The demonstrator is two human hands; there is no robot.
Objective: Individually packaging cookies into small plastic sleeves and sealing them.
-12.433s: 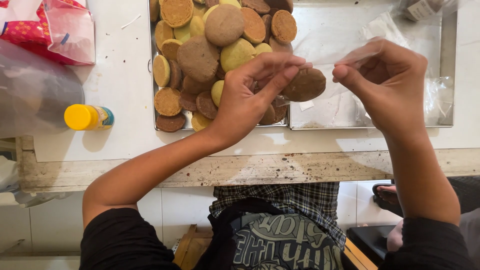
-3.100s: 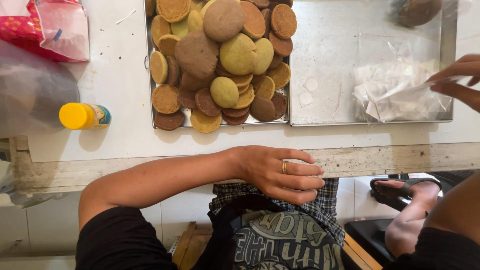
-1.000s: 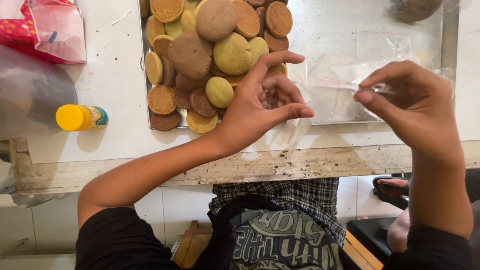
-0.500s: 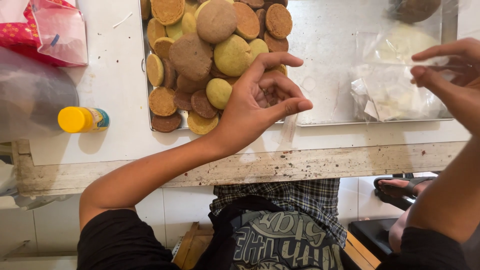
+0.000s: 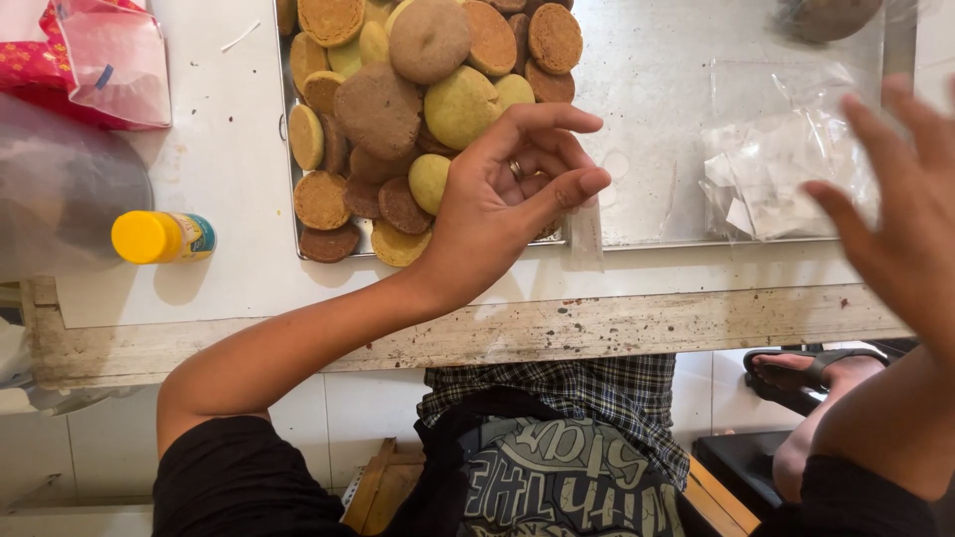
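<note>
Cookies [image 5: 418, 109] fill the metal tray [image 5: 647, 119] on my table [image 5: 229, 169]; my left hand [image 5: 502, 214] hovers beside them, grip released and curled, while my right hand [image 5: 900, 224], blurred and spread open, crosses clear plastic bags [image 5: 776, 174].

Single head view, looking down, close on counter [image 5: 229, 189]
</note>
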